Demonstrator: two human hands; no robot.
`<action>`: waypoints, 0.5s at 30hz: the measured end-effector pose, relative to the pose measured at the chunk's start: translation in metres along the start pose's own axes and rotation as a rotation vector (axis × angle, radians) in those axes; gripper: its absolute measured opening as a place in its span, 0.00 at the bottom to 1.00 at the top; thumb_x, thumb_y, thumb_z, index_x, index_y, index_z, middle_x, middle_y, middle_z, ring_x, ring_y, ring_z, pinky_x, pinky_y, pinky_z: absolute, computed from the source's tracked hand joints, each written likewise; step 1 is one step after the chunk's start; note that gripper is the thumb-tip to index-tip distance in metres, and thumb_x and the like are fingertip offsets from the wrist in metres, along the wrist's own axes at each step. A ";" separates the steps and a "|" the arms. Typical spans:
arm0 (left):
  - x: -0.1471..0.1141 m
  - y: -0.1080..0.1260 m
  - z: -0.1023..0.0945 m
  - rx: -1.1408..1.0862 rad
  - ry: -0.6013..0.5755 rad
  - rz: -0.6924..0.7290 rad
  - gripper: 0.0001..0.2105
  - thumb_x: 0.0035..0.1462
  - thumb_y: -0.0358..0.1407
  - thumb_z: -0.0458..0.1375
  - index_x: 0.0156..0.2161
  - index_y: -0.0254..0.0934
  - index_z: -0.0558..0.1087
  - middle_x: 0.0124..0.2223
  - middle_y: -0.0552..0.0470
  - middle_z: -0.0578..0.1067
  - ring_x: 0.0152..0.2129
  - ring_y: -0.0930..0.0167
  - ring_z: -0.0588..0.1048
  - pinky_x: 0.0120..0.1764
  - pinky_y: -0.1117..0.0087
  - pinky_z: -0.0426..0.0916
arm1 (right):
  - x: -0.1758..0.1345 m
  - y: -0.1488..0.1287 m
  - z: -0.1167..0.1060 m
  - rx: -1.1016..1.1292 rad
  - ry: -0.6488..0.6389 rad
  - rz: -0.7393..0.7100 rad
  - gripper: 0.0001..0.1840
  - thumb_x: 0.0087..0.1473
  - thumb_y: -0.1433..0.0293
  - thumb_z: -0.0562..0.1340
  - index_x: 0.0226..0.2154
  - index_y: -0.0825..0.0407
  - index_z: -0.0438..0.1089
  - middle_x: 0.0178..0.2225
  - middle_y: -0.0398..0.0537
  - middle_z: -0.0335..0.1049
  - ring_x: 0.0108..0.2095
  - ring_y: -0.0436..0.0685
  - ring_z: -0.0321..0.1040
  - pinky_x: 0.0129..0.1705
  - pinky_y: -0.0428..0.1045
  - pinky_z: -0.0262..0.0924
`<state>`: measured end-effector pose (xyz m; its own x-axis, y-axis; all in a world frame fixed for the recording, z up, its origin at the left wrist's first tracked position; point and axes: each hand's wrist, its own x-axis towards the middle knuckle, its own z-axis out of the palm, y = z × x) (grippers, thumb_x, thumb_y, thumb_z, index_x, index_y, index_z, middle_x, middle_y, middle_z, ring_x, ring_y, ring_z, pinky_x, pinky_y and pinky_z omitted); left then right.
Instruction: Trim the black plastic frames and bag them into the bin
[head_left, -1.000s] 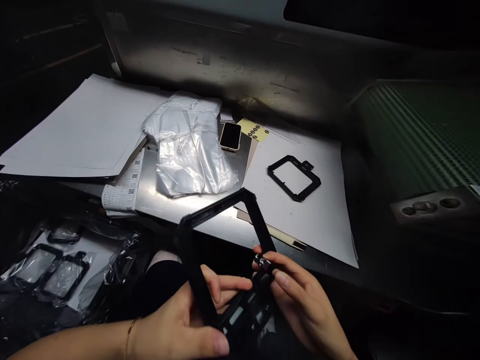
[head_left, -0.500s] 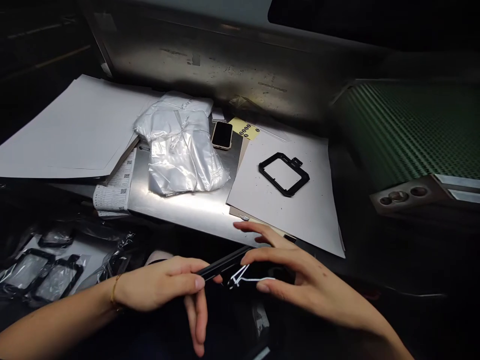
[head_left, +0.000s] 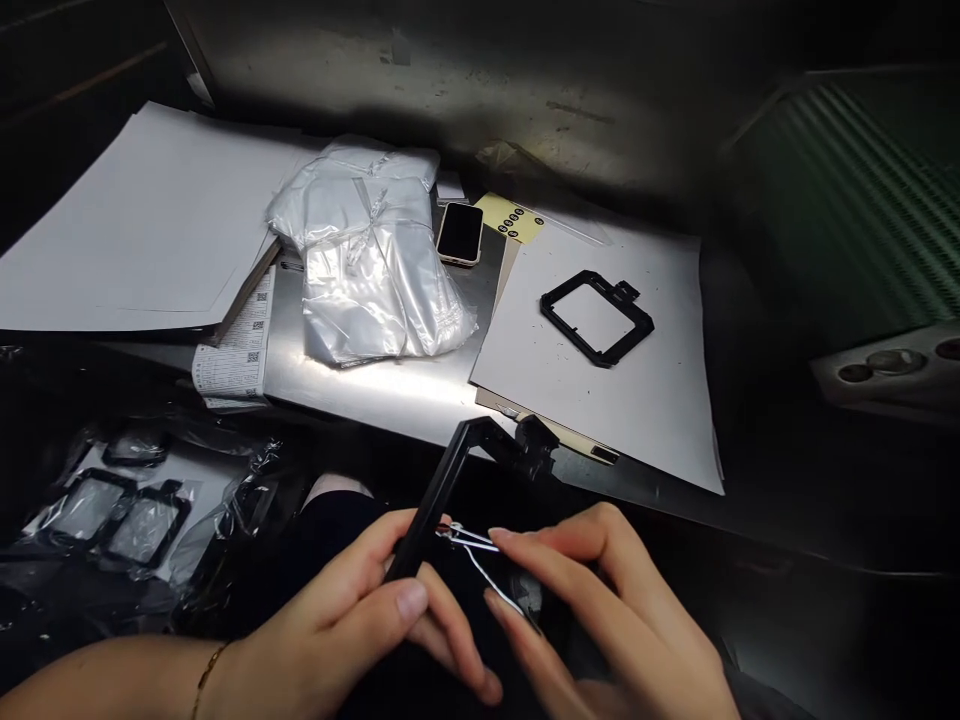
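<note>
My left hand (head_left: 375,610) is closed around one side of a black plastic frame (head_left: 469,450), which is tilted up in front of me. In my right hand (head_left: 600,600) is a small pair of nippers (head_left: 480,545) with thin, bright handles, gripped between thumb and fingers. The tip of the tool is at the frame's edge, close to my left fingers; whether it touches the plastic I cannot tell. A similar black frame (head_left: 637,318) lies flat on white sheets (head_left: 667,420) on the metal table.
A tied bundle of clear plastic bags (head_left: 367,270) is in the table's middle, with a phone (head_left: 460,233) and yellow sticker sheet (head_left: 502,215) beyond. Large white sheets (head_left: 150,220) lie left. Bagged black frames (head_left: 146,520) sit lower left. A green conveyor belt (head_left: 885,200) stands right.
The held frame has turned from lying nearly edge-on to standing up. The nippers have moved left to its edge, and my right fingers have closed further around them.
</note>
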<state>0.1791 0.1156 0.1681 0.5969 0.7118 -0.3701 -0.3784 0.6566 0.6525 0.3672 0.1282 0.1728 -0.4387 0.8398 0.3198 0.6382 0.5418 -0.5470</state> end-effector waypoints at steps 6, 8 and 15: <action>0.000 -0.005 -0.002 -0.005 0.020 0.052 0.12 0.58 0.33 0.47 0.47 0.37 0.62 0.32 0.51 0.75 0.35 0.67 0.74 0.43 0.62 0.64 | 0.004 -0.004 0.004 -0.053 0.003 -0.034 0.11 0.50 0.74 0.58 0.39 0.57 0.66 0.29 0.47 0.57 0.26 0.48 0.61 0.23 0.43 0.64; -0.001 -0.006 -0.002 -0.006 0.023 0.067 0.12 0.58 0.33 0.48 0.47 0.40 0.63 0.33 0.53 0.75 0.35 0.70 0.74 0.43 0.66 0.65 | 0.005 -0.007 0.006 -0.092 0.031 -0.052 0.11 0.50 0.73 0.58 0.39 0.57 0.66 0.27 0.47 0.58 0.24 0.48 0.60 0.21 0.44 0.63; -0.004 -0.003 -0.003 0.110 0.081 0.073 0.12 0.57 0.35 0.49 0.46 0.46 0.64 0.33 0.56 0.75 0.36 0.73 0.73 0.45 0.71 0.63 | 0.011 -0.016 0.011 -0.177 0.041 -0.120 0.09 0.51 0.73 0.57 0.37 0.58 0.66 0.20 0.46 0.61 0.20 0.51 0.59 0.18 0.47 0.59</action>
<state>0.1760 0.1118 0.1660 0.5097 0.7776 -0.3682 -0.3366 0.5740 0.7464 0.3459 0.1284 0.1766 -0.4941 0.7679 0.4076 0.6859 0.6324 -0.3600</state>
